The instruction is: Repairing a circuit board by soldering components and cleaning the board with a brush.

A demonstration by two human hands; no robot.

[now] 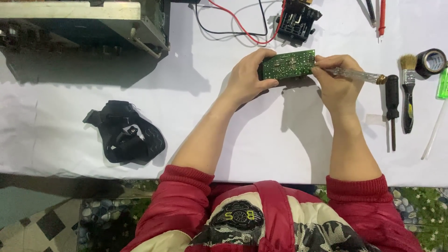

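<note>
Red sleeves (186,196) nearest; left hand (247,77) clamped green circuit board (288,64), long axis sideways; right hand (337,77) gripped clear-handled screwdriver (357,74), tip touching board's right edge.

White-covered bench (70,121). Metal chassis (93,21) at far left; black strap bundle (125,133) lying below it. Black component block (297,19) at far centre, red and black leads (242,28) curling beside it. At right: black-handled screwdriver (392,105), paintbrush (408,88), black tape roll (430,62), green lighter (442,83).
</note>
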